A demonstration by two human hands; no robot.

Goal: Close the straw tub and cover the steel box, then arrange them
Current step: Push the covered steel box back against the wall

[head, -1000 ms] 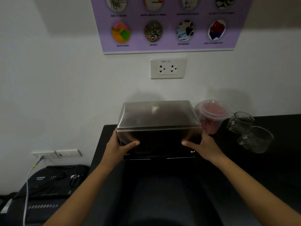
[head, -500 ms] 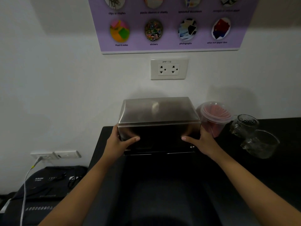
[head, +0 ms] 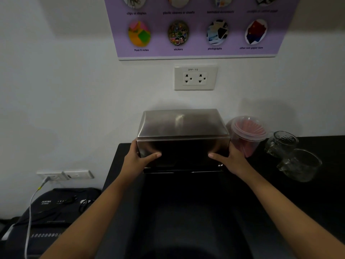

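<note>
Both hands gripping steel box sides, straw tub just right

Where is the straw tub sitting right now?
In the head view, the straw tub stands on the black counter by the wall, immediately right of the steel box and left of two glass mugs.

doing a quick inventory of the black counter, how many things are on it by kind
steel box: 1, cover on, held at its ends by the left hand and right hand
straw tub: 1, lid on, pink straws inside
clear glass cups: 2
total: 4 things on the counter
</note>
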